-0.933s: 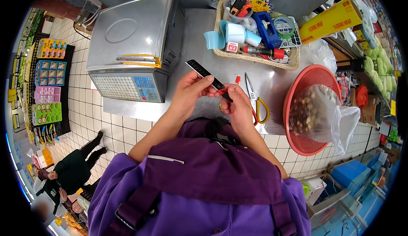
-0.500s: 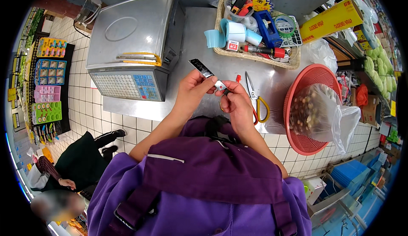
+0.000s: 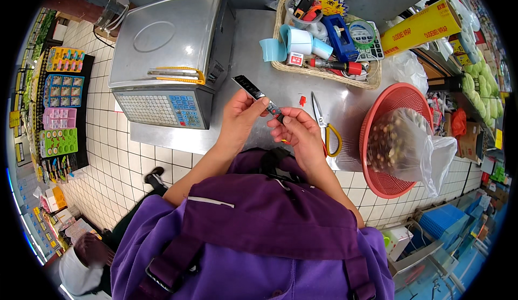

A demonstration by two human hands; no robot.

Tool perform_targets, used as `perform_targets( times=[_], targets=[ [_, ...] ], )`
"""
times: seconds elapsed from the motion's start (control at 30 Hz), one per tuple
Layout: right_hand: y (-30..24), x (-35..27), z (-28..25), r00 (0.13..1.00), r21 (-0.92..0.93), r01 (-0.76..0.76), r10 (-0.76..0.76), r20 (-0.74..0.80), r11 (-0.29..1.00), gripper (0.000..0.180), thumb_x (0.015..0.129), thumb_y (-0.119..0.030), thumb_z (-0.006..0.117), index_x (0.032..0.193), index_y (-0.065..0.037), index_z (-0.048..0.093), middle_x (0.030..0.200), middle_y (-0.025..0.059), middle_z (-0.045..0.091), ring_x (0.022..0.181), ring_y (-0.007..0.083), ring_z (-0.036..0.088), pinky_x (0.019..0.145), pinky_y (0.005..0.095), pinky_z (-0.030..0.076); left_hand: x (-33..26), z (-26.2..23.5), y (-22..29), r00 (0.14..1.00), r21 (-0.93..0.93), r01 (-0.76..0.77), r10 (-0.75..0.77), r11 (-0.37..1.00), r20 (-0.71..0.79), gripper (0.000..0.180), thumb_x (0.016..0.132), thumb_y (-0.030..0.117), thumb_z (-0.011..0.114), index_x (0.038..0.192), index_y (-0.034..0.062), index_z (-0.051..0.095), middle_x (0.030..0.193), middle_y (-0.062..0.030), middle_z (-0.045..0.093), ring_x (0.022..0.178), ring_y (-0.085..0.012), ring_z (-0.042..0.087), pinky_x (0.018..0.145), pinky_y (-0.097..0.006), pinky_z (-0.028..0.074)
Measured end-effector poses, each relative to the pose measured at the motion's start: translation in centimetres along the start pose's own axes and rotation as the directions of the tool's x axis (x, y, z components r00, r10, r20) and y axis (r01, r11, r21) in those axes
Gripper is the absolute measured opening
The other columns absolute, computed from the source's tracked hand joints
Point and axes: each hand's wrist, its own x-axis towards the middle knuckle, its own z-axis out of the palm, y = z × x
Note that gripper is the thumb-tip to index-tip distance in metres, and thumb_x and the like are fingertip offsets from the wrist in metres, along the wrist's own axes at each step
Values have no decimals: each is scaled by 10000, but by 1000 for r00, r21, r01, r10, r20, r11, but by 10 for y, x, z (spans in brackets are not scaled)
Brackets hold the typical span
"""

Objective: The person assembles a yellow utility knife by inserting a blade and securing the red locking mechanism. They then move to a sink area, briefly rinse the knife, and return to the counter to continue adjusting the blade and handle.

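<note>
My left hand (image 3: pixel 239 117) pinches a narrow, flat black strip-like pack (image 3: pixel 249 87) between thumb and fingers, its far end sticking out toward the upper left. At the near end of this pack, the thumb and fingers of my right hand (image 3: pixel 302 133) close on it. Its exact kind is hard to make out. Both hands are above the front of the metal table (image 3: pixel 245 41). Just right of my right hand lie scissors (image 3: pixel 318 111) with yellow and red handles. A small red piece (image 3: pixel 302 101) rests beside their blades.
To the left stands a weighing scale (image 3: pixel 162 35) with a yellow utility knife (image 3: pixel 181 75) on it. At the back, a wicker basket (image 3: pixel 324 76) holds stationery. A red plastic basket (image 3: pixel 388 184) with a bag of small round brown items (image 3: pixel 396 140) is at right.
The pack has shifted slightly left and turned, showing more of its dark face. My right fingers have moved slightly on its near end. At lower left, another person has moved nearer my left side.
</note>
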Motion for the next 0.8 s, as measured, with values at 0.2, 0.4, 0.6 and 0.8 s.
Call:
perform_targets(
  times=[0.2, 0.4, 0.6, 0.8],
  targets=[
    [-1, 2, 3, 1000, 11, -17, 17, -17, 1000, 179, 886, -131, 507, 1016, -10, 525, 890, 137, 644, 696, 142, 619, 622, 245, 502, -2, 0, 0, 1000, -2, 15, -15, 1000, 3, 61, 835, 94, 601, 861, 65, 555, 780, -8, 591, 693, -69, 538, 646, -217, 436],
    [0, 5, 4, 997, -67, -17, 13, -70, 998, 135, 883, -150, 520, 935, -27, 538, 809, 100, 647, 635, 122, 606, 567, 224, 477, -5, 3, -4, 999, -20, 48, -48, 999, 0, 78, 829, 100, 610, 880, 72, 558, 790, -6, 586, 696, -75, 537, 656, -216, 429],
    [5, 11, 7, 986, -57, -31, 21, -165, 998, 91, 854, -134, 547, 875, -46, 548, 704, 69, 635, 548, 102, 572, 487, 202, 424, -7, 2, -7, 991, -78, 130, -129, 988, 29, 88, 836, 123, 610, 864, 68, 547, 783, 7, 562, 711, -66, 525, 645, -218, 439],
    [0, 9, 6, 981, -43, -16, 7, -195, 999, 73, 839, -125, 558, 852, -54, 553, 679, 77, 629, 508, 96, 548, 466, 197, 409, -17, -40, 25, 970, 436, -228, 166, 871, 175, 284, 756, 109, 693, 1007, 78, 564, 901, -18, 555, 777, -93, 535, 698, -253, 454]
  ],
)
